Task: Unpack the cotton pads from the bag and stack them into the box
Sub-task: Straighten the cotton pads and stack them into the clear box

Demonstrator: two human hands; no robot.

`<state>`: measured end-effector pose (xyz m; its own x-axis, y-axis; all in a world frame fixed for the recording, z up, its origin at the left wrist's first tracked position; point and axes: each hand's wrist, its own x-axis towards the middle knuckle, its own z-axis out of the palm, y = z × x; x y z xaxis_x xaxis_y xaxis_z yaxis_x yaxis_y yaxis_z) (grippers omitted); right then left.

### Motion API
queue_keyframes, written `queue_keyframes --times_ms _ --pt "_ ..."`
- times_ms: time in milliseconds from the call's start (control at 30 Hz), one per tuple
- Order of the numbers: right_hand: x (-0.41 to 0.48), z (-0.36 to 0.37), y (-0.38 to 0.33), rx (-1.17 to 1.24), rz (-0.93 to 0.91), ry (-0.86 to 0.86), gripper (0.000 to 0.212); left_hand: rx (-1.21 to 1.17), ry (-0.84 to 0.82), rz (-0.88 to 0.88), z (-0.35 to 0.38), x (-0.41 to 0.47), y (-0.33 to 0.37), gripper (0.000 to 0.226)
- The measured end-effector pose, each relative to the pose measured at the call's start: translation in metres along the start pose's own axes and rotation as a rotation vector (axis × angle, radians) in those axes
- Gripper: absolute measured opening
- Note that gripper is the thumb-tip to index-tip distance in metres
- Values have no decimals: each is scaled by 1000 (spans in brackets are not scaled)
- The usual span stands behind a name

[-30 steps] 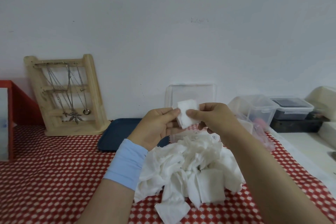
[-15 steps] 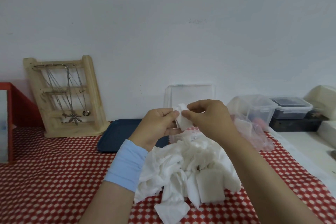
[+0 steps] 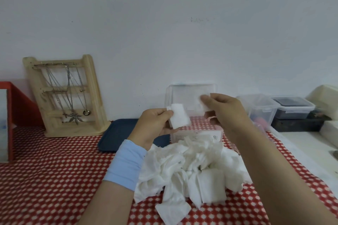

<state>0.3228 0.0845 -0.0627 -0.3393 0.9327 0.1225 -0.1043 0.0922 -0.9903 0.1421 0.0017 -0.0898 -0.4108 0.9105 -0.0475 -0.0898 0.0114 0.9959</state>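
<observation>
Nearest on the red-checked worktop (image 3: 54,179) lies a loose heap of cotton pads (image 3: 212,190), spread within easy reach of both hands. Above it the left grip (image 3: 155,124) pinches one flat pad (image 3: 180,118) between thumb and fingers. Just apart, the right grip (image 3: 226,113) pinches what looks like a second pad (image 3: 204,103), blurred. They are probably being singled out for neat stacking. Behind stands the clear box (image 3: 199,134), its lid (image 3: 190,95) propped upright so the box is open.

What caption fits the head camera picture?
Left hand pinches a pad, right hand a second pad, above the pile, before the box.
</observation>
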Motion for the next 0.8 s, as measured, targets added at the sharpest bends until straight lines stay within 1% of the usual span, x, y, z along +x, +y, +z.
queue_keyframes --times_ms 33,67,133,233,367,533,633,700,767,800 --pt "-1 0 -1 34 35 -82 16 2 -14 -3 1 0 0 18" --pt "-3 2 -1 4 52 -152 19 0 -32 -4 2 -1 0 20" --pt "-7 8 2 -130 44 -206 21 -9 -84 -1 3 -3 1 24" --pt "-9 17 8 -228 8 -143 29 -6 -158 5 1 -5 2 27" --pt "-7 19 10 -353 -35 -114 34 4 -173 -25 0 -7 3 28" --pt "-8 18 9 -414 -65 -142 33 11 -198 -33 -2 -8 5 31" --pt "-6 19 10 -482 -75 -107 29 -72 -220 -48 1 -9 7 37" --pt "-6 19 10 -489 -87 -91 27 -35 -229 -8 1 -10 7 31" --pt "-6 16 7 -428 -65 -107 33 38 -220 51 0 -10 5 21" --pt "-6 14 5 -384 -29 -140 37 43 -212 57 -1 -10 4 20"
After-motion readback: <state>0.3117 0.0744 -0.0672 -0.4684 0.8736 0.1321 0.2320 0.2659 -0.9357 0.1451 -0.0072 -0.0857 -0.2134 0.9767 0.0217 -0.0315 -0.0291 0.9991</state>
